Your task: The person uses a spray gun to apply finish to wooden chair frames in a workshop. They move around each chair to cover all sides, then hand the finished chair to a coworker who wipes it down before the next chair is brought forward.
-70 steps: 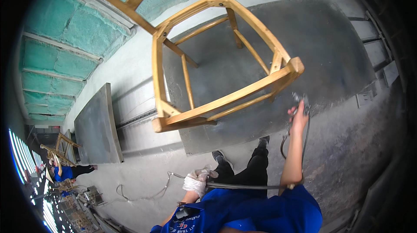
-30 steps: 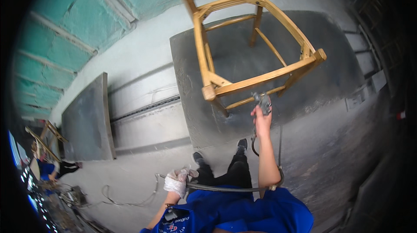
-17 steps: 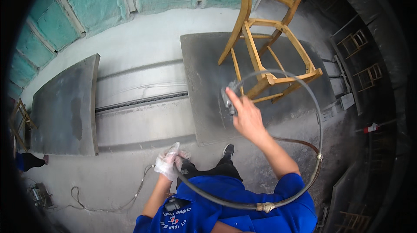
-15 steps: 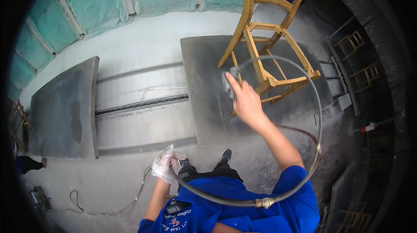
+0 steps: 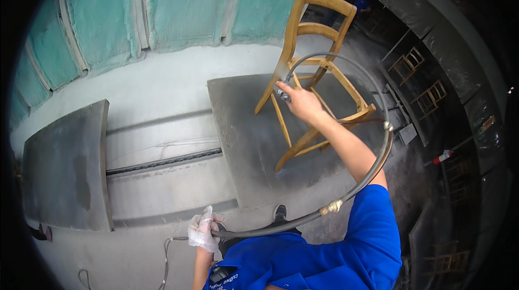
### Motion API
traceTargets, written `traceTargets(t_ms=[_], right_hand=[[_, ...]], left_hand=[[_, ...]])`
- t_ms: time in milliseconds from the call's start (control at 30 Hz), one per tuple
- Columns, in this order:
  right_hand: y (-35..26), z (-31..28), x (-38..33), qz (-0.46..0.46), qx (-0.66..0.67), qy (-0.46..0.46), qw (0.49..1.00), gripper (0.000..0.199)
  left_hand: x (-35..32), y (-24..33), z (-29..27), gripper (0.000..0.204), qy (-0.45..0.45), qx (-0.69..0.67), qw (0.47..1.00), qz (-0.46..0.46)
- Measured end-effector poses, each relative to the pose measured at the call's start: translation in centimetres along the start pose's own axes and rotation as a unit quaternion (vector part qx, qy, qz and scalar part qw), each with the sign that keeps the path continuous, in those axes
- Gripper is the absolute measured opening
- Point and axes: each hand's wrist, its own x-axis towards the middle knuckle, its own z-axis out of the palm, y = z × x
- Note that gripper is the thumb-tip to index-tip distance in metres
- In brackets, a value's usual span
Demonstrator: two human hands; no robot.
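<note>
My right hand [image 5: 304, 105] grips a small metal spray gun [image 5: 282, 94] beside the back post of a bare wooden chair frame [image 5: 291, 41]. A faint haze hangs by that post. The chair stands upright without a seat panel, its legs on a dark flat board [image 5: 238, 133]. A grey hose [image 5: 270, 230] loops from the gun round my right arm and across my front. My left hand [image 5: 202, 231], in a thin clear glove, is closed around the hose low in front of me.
A second dark board [image 5: 65, 168] lies left, with a chain track [image 5: 162, 163] running between the boards. Behind is a teal-coated wall [image 5: 184, 8]. More chair frames [image 5: 430, 98] stand right, near a red cylinder [image 5: 443, 156]. Two people in blue [image 5: 361, 4] are far off.
My right hand has moved farther out with the spray gun, toward the chair's back post. The view has tilted up, so boards and chair sit lower. My left hand stays on the hose.
</note>
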Motion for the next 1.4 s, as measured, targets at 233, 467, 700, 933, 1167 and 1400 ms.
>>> traceTargets(t_ms=[233,467,700,933,1167,1400], right_hand=[[10.1,-9.4,1.1,-0.105,0.001,0.164,0.981,0.051],[21.0,-16.5,4.2,-0.164,0.086,0.280,0.942,0.053],[24.4,-24.2,9.4,-0.168,0.453,0.228,0.846,0.046],[27.1,-26.1,14.8,-0.011,0.447,0.279,0.850,0.033],[35.4,-24.6,14.7,0.068,0.447,0.347,0.822,0.033],[39.6,-23.0,12.2,0.133,0.406,0.373,0.824,0.048]], left_hand=[[-0.2,0.0,14.7,0.037,-0.065,-0.009,0.998,-0.002],[-2.6,-1.3,28.0,0.043,-0.057,0.064,0.995,0.040],[-4.7,1.8,34.7,0.045,-0.005,0.151,0.986,0.072],[-2.4,3.5,33.8,0.042,0.003,0.133,0.983,0.125],[-2.1,6.0,34.5,0.045,-0.036,0.135,0.988,0.060],[0.2,4.2,35.2,0.045,-0.050,0.098,0.990,0.085]])
